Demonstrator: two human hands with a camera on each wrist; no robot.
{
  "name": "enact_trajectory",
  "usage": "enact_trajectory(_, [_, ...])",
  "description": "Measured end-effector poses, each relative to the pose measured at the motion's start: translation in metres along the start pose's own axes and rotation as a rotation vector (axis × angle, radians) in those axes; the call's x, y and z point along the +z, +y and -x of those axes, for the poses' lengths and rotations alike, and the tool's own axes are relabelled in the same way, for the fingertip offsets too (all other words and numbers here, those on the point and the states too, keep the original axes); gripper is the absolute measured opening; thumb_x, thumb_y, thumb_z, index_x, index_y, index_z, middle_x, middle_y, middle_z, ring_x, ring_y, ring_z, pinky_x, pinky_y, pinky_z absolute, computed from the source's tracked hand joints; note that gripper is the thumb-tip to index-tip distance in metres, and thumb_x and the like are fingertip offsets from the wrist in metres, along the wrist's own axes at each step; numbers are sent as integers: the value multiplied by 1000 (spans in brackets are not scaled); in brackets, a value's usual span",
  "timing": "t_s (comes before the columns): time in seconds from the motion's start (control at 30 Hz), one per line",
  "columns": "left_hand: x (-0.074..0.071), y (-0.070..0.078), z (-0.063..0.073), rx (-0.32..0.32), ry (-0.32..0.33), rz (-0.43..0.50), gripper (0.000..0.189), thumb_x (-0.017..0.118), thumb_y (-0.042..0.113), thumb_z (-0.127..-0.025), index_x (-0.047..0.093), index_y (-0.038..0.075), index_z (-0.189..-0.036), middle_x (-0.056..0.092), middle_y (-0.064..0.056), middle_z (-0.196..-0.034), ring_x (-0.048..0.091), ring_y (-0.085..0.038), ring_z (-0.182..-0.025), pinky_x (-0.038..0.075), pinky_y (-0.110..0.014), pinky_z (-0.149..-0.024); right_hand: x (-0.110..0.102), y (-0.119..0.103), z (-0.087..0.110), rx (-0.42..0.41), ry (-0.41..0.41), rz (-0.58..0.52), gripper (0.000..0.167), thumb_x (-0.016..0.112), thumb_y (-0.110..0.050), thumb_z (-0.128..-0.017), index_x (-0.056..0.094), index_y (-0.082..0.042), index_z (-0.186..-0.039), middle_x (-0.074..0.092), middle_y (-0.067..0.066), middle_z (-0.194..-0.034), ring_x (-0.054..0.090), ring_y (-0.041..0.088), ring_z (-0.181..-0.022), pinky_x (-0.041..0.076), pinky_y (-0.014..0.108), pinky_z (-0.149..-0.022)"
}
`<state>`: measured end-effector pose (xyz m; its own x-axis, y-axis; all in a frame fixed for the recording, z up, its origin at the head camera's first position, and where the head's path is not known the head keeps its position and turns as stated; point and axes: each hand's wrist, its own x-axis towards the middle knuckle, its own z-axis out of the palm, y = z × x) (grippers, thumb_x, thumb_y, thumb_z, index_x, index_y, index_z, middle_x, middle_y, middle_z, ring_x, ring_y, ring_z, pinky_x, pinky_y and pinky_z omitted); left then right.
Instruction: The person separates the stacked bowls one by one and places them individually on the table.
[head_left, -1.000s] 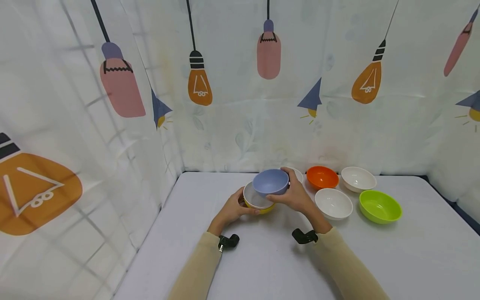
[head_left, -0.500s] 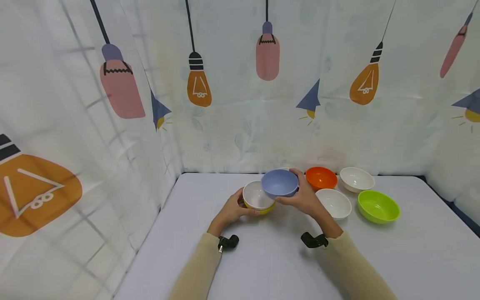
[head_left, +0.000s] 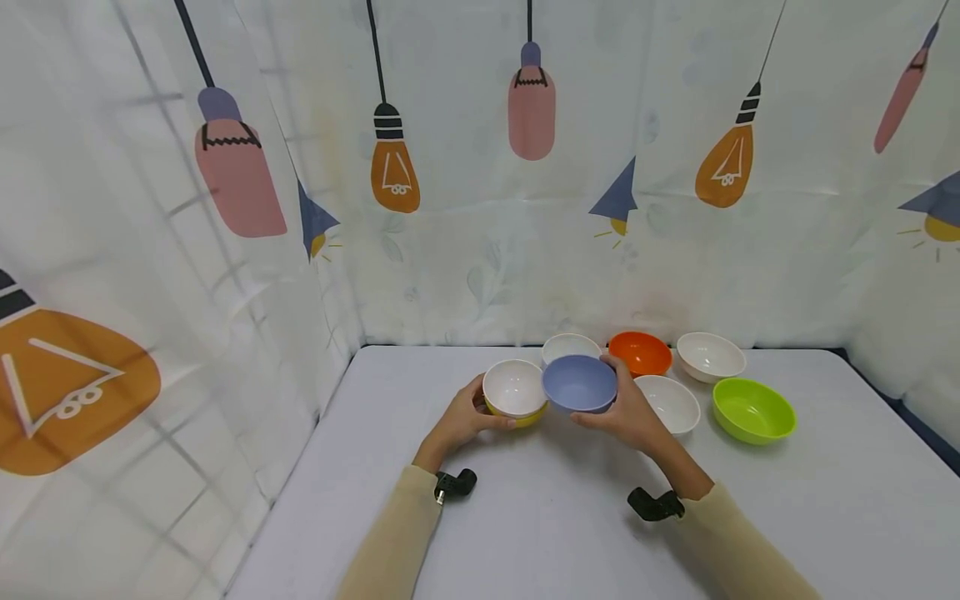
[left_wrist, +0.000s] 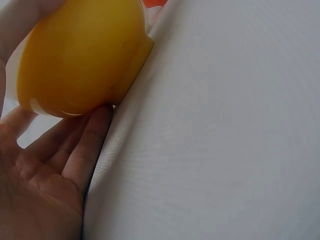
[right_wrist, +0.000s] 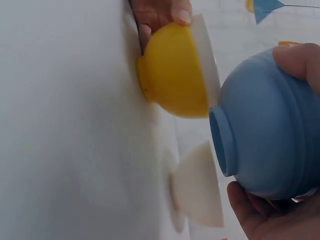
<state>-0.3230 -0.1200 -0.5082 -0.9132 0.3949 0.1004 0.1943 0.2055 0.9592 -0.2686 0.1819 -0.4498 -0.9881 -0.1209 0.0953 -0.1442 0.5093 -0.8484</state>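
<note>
My left hand point(head_left: 467, 414) grips a yellow bowl point(left_wrist: 85, 55) between thumb and fingers; in the left wrist view its foot rests on the tablecloth. Nested inside that bowl is a white bowl point(head_left: 514, 387), its rim standing above the yellow one. Just to the right, my right hand point(head_left: 632, 408) holds a blue bowl point(head_left: 579, 383) by its side. The right wrist view shows the blue bowl point(right_wrist: 270, 125) raised off the table, thumb near its rim and fingers on the opposite side.
Behind the blue bowl stands a white bowl point(head_left: 570, 345). Farther right are an orange bowl point(head_left: 640, 353), two more white bowls, one front point(head_left: 670, 403) and one back point(head_left: 711, 357), and a green bowl point(head_left: 753, 411). A patterned curtain point(head_left: 480, 275) hangs behind the white table point(head_left: 540, 517).
My right hand has moved the blue bowl rightward and lower, from over the white bowl to beside it. The back white bowl now shows more. My left hand has kept its grip in place.
</note>
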Motion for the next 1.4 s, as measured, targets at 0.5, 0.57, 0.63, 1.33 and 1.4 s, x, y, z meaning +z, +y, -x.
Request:
enact_trajectory(0.5, [1,30,13,-14,24,-18,93,90,9,-76,41,9,-155,55,-13,-149,52,-32,-139,39,-50,-119,6,10,11,39,-21,68,116,92,-30,-74,16,0,-156,33,27,-155,44,49,-136,49,62,-107])
enact_trajectory(0.57, [2,36,16,-5,29,-17,92,90,9,-76,42,9,-154,56,-13,-148,53,-32,-137,40,-51,-118,6,11,12,45,-22,79,117,92,-31,-73,16,1,-156,34,28,-155,44,49,-135,48,62,-107])
enact_trajectory(0.63, [2,37,16,1,39,-11,92,90,9,-75,42,9,-154,57,-13,-147,54,-32,-135,41,-51,-117,7,12,12,50,-26,86,118,93,-31,-73,15,2,-156,33,28,-155,45,49,-134,48,62,-107])
enact_trajectory(1.33, [1,35,15,-32,45,17,95,91,10,-76,40,12,-156,52,-12,-152,50,-31,-140,38,-48,-120,18,19,13,77,-70,113,124,93,-33,-73,10,4,-158,32,27,-154,45,47,-134,48,61,-108])
enact_trajectory(1.4, [1,35,15,-35,47,18,95,91,10,-76,40,11,-156,52,-12,-152,50,-31,-140,37,-48,-121,17,18,13,95,-81,121,125,93,-32,-73,8,3,-158,31,27,-155,44,48,-135,47,61,-108])
